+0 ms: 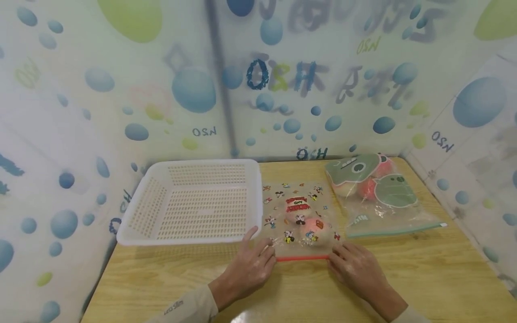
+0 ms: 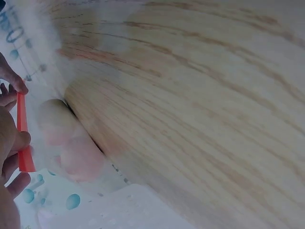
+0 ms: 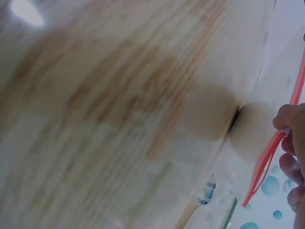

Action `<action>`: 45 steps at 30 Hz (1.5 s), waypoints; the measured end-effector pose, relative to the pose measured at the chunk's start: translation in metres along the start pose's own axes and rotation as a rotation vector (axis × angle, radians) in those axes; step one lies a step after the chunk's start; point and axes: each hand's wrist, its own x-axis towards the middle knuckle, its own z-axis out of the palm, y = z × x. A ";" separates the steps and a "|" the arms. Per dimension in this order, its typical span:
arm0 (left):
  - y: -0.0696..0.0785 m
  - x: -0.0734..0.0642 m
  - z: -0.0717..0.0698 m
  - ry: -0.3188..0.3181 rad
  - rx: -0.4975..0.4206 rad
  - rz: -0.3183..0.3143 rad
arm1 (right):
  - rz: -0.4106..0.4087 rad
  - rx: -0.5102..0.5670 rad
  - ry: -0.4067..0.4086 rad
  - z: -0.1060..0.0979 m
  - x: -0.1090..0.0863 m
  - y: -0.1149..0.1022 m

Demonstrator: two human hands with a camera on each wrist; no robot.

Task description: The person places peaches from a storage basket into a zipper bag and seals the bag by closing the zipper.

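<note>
A clear zip bag [image 1: 323,193] printed with small cartoon figures lies flat on the table, its red zip edge [image 1: 302,258] towards me. Inside are round pink-and-cream things [image 1: 313,232] that look like fruit. My left hand [image 1: 251,265] pinches the left end of the red strip between thumb and fingers. At the other end, my right hand [image 1: 357,270] pinches the strip too, as the right wrist view shows. In the left wrist view, the red strip [image 2: 22,119] runs between both hands, with the round things [image 2: 81,157] hanging blurred behind it.
A white plastic basket [image 1: 190,241] with holed walls stands left of the bag, close to my left hand. To the right lies another zip bag [image 1: 393,193] with green animal prints and pink round things inside. Patterned curtains [image 1: 282,112] surround the wooden table [image 1: 161,278].
</note>
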 end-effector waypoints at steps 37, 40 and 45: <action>0.007 -0.015 0.002 -0.106 0.025 0.040 | 0.086 -0.044 0.007 -0.016 -0.036 0.029; 0.008 -0.014 0.002 -0.107 0.033 0.048 | 0.089 -0.044 -0.002 -0.016 -0.035 0.029; 0.011 -0.015 0.000 -0.114 -0.031 0.076 | 0.123 -0.055 -0.103 -0.020 -0.027 0.025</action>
